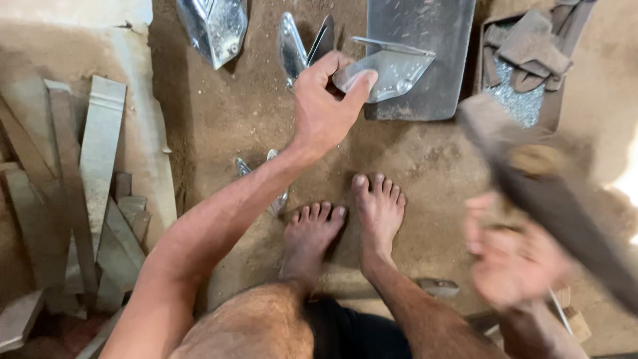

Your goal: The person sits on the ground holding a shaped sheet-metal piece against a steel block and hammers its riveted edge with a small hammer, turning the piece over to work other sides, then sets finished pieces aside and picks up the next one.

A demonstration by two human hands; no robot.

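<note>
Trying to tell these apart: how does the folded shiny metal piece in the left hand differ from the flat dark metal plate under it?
The folded shiny metal piece is bright, bent into an angled shape and pinched by the left hand. The flat dark metal plate is dull grey, unbent and lies on the sandy ground. The plate is clearly larger. Both are sheet metal.

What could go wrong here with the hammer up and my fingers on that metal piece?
The left hand pinches the bent sheet-metal piece on the steel plate; a stray blow from the blurred hammer in the right hand could strike those fingers. The bare feet lie close below, exposed to a dropped or glancing piece.
</note>
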